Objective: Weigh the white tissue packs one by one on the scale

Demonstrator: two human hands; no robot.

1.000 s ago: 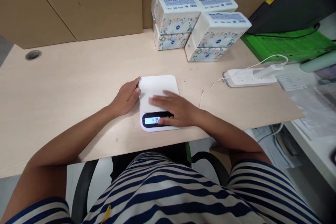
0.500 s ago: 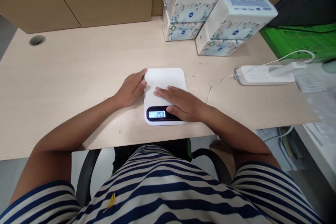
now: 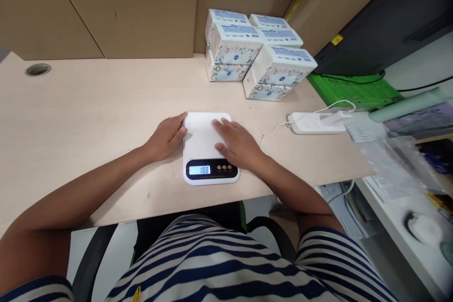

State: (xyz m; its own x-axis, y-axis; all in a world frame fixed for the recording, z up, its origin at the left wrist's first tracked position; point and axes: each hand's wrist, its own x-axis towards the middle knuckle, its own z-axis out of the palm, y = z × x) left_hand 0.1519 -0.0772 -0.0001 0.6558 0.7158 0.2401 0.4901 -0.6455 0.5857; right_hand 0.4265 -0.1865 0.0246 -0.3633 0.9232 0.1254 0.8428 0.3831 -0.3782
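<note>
Bracing the scale (image 3: 200, 134) from its left side: left hand (image 3: 164, 139) lies against the edge, fingers extended together toward the far left corner, thumb apart and near the rim. Nothing gripped in it. Right hand (image 3: 240, 144) is open over the right half of the platform, palm down, fingers pointing left and away, thumb spread toward the near side. No grip there either. Fingertips are blurred, so can't tell whether they press on the platform or just hover.

Scale is white, rounded corners, flat on the table (image 3: 106, 99) in front of the person, near the front edge. Black strip on its near side: lit display (image 3: 200, 170) with digits 1 8 8, then three round buttons (image 3: 224, 167) to the right — all uncovered by the hands.

Further out: white power strip (image 3: 304, 123) to the right of the scale, plug in its right end, white cable (image 3: 279, 127) running from there back across the strip toward the right hand. Stacked tissue packs (image 3: 239, 59) behind the scale, slightly right, floral fronts — five tops show. Cardboard boxes (image 3: 148, 14) line the back. Round cable grommet (image 3: 38, 70) at far left. Green object (image 3: 357, 89) off the right rear, clear plastic bags (image 3: 399, 165) on the white surface at right.
</note>
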